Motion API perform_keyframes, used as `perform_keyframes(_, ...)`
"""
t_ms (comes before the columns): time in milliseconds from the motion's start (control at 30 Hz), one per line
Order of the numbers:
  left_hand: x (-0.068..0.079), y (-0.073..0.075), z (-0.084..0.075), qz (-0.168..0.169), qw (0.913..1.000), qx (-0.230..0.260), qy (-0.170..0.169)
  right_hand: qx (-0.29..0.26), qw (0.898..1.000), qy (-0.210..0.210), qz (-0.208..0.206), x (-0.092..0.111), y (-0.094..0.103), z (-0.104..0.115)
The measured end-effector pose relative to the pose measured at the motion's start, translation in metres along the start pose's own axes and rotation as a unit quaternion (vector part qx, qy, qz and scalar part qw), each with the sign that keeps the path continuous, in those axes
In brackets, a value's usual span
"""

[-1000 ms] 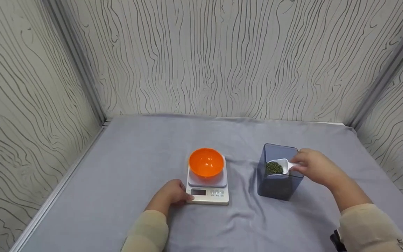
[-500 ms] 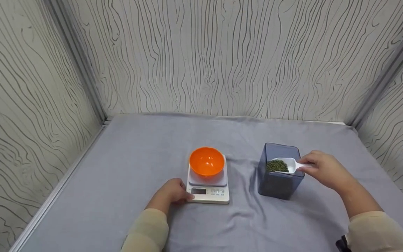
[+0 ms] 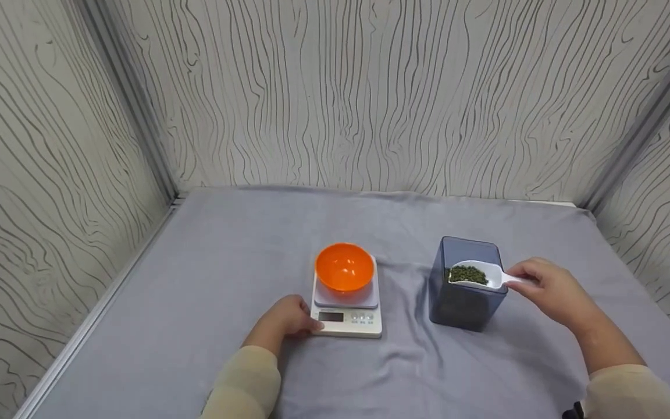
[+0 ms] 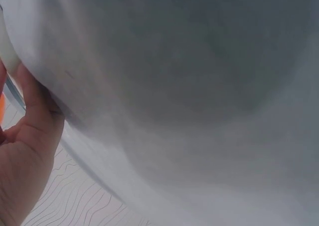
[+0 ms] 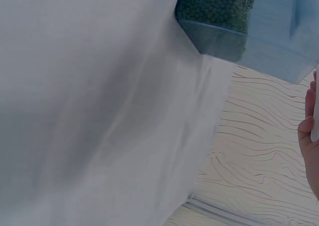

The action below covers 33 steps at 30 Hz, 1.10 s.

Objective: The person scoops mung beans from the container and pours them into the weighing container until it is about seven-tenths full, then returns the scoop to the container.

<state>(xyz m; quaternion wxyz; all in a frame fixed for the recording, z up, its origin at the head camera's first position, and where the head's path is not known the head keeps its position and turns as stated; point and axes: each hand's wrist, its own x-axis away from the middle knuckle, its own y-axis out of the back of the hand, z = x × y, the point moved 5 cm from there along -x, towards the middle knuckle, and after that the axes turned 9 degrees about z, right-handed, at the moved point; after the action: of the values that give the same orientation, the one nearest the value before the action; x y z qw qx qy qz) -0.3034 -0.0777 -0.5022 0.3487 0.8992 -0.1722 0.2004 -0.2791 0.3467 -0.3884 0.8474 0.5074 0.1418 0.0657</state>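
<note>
My right hand (image 3: 553, 291) pinches the handle of a white scoop (image 3: 495, 273) heaped with small green beans (image 3: 467, 274). The scoop is held level over the mouth of a tinted, see-through square container (image 3: 463, 308). More beans fill the container's lower part in the right wrist view, where the right hand (image 5: 311, 131) shows at the edge. An orange bowl (image 3: 344, 267) stands on the plate of a white kitchen scale (image 3: 341, 329). At the scale's front left corner my left hand (image 3: 288, 317) grips it, thumb on top; the other fingers are partly hidden.
A grey cloth (image 3: 224, 250) covers the table, with creases between the scale and the container. Wood-grain patterned panels (image 3: 341, 99) close off the back and both sides, with metal posts (image 3: 131, 105) at the corners.
My right hand has drawn the loaded scoop to the right and slightly up, from deeper in the container to its right rim. The left hand stays at the scale.
</note>
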Motion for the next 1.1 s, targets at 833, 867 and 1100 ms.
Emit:
perform_keyframes(833, -0.0003, 0.0009, 0.0013, 0.002, 0.9998, 0.021, 0.006, -0.067, 0.996, -0.043, -0.028, 0.0100, -0.0077, -0.0085)
perform_keyframes(867, -0.0001, 0.0008, 0.0013, 0.002, 0.9998, 0.020, 0.007, -0.064, 0.997, -0.042, -0.028, 0.0096, -0.0072, -0.0078)
perform_keyframes(1100, 0.0024, 0.0003, 0.0009, 0.005, 0.9998, 0.018, 0.002, -0.064, 0.997, -0.028, -0.043, 0.0050, -0.0007, -0.0015)
